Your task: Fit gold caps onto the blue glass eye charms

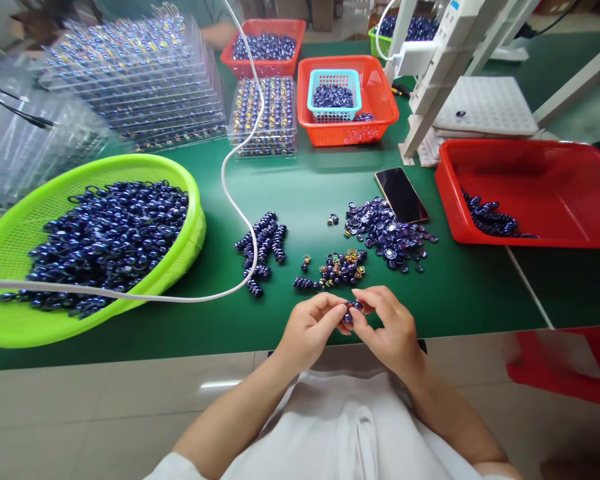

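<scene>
Between my fingertips, above the table's front edge, is a small shiny dark-blue beaded piece [349,317]. My left hand [313,327] pinches it from one side, and my right hand [390,327] pinches it from the other. The fingers cover much of it, so its exact kind is unclear. Just beyond my hands lies a small heap of dark-blue and gold pieces [344,268]. Behind that, to the right, spreads a pile of flat dark-blue caps [393,237]. Short stacked rows of dark-blue beads [265,243] lie to the left.
A green basket [197,227] full of dark-blue looped pieces stands left. A white cable [225,173] crosses the green table. At right are a phone [401,193] and a red tray [540,193]. Stacked clear trays [145,80] and an orange basket [347,137] stand behind.
</scene>
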Motion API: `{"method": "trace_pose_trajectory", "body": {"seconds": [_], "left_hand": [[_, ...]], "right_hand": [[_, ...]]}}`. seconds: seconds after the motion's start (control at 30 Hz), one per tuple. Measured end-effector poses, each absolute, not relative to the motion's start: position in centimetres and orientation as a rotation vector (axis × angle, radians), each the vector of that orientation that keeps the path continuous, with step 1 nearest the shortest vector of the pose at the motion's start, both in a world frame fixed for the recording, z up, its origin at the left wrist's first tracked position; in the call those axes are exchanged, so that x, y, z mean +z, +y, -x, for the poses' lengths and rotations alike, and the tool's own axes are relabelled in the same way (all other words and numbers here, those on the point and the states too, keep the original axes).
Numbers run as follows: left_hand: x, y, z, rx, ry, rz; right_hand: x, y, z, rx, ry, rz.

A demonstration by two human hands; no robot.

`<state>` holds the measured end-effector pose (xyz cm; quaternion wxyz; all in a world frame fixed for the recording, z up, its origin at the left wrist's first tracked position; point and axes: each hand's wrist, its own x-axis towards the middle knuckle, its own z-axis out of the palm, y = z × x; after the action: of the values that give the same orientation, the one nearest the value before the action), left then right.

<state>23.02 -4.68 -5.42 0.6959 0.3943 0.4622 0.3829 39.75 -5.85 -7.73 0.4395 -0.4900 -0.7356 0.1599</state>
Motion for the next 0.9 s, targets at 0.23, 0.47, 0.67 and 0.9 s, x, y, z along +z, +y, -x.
{"method": "trace_pose_trajectory", "body": {"seconds": [0.23, 0.47, 0.67, 0.9], "left_hand": [[-5.6, -4.2, -22.4, 0.731, 0.946, -0.783], [-4.7, -4.7, -22.4, 0.724, 1.110, -1.124], [-5.2, -5.0, -22.6, 0.749, 1.031, -1.337], [-5.4, -5.3, -22.2, 0.810, 1.028, -1.426]], "right_hand": [[-7.3, -5.5, -40.8, 0.452, -2.044, 1.140], [-7.5, -5.4, -40.9, 0.348, -2.158, 1.110], [-8.0, -5.9, -40.4, 0.338, -2.186, 1.066], [-8.3, -6.0, -39.7, 0.280, -2.164, 0.985]]}}
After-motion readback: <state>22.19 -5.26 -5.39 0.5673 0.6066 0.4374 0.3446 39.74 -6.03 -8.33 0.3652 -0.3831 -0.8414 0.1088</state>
